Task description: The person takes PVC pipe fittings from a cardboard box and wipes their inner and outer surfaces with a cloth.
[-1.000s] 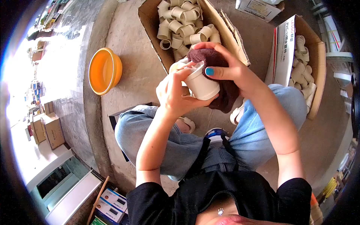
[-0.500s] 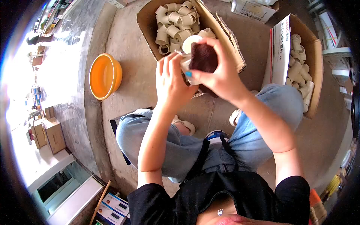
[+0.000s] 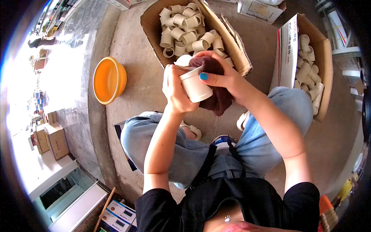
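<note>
My left hand (image 3: pixel 177 92) grips a cream plastic pipe fitting (image 3: pixel 196 86) from its left side, the fingers wrapped round it. Against the fitting's right side, my right hand (image 3: pixel 224 75) holds a dark maroon cloth (image 3: pixel 217 96), its thumb with a blue nail near the fitting's upper rim. Part of the cloth hangs below the right hand. Both hands are above the floor, just in front of an open cardboard box (image 3: pixel 154 38) filled with several cream pipe fittings (image 3: pixel 189 37).
An orange basin (image 3: pixel 109 80) stands on the floor at the left. On the right is another cardboard box (image 3: pixel 286 52) with several pipe fittings. A further box (image 3: pixel 259 11) stands at the top. My bent knees are on either side below the hands.
Since half a second ago, the fitting has turned so its cream side faces up to view, and both hands have shifted slightly. The cloth has moved lower and hangs down beside the fitting again.
</note>
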Motion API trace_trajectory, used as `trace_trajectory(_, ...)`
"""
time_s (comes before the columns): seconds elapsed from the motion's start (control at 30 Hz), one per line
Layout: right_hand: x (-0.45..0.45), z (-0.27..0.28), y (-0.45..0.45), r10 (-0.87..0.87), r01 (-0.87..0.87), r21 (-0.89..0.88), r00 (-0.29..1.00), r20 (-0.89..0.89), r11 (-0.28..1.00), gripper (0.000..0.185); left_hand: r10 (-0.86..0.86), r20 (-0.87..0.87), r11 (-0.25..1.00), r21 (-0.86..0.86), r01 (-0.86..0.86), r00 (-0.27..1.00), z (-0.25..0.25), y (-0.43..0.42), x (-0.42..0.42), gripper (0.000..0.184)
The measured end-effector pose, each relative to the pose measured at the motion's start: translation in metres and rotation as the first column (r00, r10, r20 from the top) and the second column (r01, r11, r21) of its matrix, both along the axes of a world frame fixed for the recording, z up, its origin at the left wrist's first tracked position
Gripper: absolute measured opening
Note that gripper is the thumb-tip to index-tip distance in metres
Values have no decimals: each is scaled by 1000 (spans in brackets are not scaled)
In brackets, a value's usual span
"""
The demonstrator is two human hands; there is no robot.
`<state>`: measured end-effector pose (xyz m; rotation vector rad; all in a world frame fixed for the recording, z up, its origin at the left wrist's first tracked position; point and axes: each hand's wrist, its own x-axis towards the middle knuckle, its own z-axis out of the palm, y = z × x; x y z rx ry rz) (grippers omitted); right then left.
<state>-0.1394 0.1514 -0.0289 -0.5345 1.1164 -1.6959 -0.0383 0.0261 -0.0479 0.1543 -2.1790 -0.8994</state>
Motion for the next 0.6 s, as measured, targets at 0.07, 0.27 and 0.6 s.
trace_trajectory(0.07, -3, -1, 0, 66, -52, -67, 972, 228, 996, 52, -5, -30, 997, 70, 8, 1000, -1, 3, 0, 33)
trace_trajectory(0.27, -4, -3, -2, 120, -92, -88, 905, 409, 992, 53, -19, 31, 998, 61, 17, 999, 7, -2, 0, 34)
trace_trajectory(0.6, 19, -8, -8, -98, 335, 151, 623, -776, 930, 57, 38, 446, 990, -140, 28, 894, -1, 3, -6, 33)
